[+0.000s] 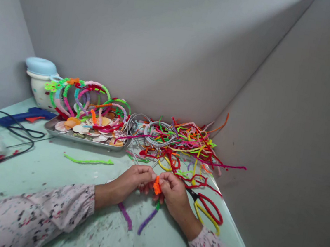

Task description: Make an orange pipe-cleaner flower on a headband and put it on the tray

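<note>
Between my two hands is a small bunched piece of orange pipe cleaner (157, 186). My left hand (135, 180) pinches it from the left, thumb and index finger at its upper edge. From the other side my right hand (174, 192) closes on it. Below my hands hang two fuzzy ends, a purple one (125, 216) on the left and a violet one with green at its top (148, 220) on the right. They look like ends of one band, but its upper part is hidden by my fingers.
Scissors (209, 210) with red and yellow handles lie right of my hands. Behind are a tray (87, 141) of shells and fuzzy hoops, and tangled pipe cleaners (193, 140). A green strip (88, 161), blue glue gun (25, 117) and lidded jar (41, 83) are leftward.
</note>
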The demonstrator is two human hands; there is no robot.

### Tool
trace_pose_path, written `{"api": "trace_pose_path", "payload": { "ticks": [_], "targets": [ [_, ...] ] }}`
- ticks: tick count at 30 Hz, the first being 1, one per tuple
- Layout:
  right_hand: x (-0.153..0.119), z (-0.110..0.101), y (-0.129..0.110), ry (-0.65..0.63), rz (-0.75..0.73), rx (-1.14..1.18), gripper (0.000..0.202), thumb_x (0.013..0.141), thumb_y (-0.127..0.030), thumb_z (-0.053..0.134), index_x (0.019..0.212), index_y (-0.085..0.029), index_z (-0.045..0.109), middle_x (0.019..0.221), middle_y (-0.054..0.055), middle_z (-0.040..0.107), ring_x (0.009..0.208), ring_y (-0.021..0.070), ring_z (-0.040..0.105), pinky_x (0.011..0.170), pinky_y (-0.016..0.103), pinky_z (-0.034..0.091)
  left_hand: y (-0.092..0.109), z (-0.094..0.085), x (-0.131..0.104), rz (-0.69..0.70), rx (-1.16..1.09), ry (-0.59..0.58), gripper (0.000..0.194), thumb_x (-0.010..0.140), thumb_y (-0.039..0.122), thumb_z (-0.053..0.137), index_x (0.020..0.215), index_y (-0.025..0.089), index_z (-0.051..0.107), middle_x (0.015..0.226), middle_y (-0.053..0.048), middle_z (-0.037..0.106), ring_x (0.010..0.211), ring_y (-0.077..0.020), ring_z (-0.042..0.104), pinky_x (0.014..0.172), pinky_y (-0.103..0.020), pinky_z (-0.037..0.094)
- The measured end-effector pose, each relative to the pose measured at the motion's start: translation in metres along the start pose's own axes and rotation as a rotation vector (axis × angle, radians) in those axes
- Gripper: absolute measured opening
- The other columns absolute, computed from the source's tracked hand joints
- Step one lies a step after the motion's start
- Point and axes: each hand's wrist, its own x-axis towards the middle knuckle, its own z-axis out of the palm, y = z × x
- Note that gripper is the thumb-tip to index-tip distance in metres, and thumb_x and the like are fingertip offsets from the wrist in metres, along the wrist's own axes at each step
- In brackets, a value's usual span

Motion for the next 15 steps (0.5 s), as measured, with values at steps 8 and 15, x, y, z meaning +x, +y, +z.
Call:
{"api": "trace_pose_path", "payload": {
  "ticks": [8, 15],
  "targets": [
    [-0.0024, 0.0014, -0.0021, 0.007, -0.006, -0.034, 0.019, 0.081, -0.036, 0.058, 0.079, -0.018, 0.053, 0.054, -0.005, 0.059, 0.042, 0.0093, 0.054, 0.039, 0.018, 0.036, 0.0036, 0.0039, -0.0007, -0.004, 0.175, 0.067, 0.026, 0.073, 0.038, 0.065, 0.070, 0.014, 0.056, 0.057, 0.002, 0.054, 0.052, -0.0087, 0.045, 0.051, -0.021, 0.032],
    [0.0009, -0.0003, 0.0017, 0.001, 0.007, -0.003, 0.018, 0.082, -0.036, 0.054, 0.080, -0.018, 0.053, 0.051, -0.005, 0.059, 0.039, 0.0094, 0.053, 0.037, 0.018, 0.035, -0.0036, 0.0016, 0.0016, 0.053, 0.177, 0.089, 0.013, 0.074, 0.026, 0.060, 0.073, 0.014, 0.056, 0.059, 0.002, 0.055, 0.053, -0.0090, 0.046, 0.053, -0.021, 0.034]
  ]
}}
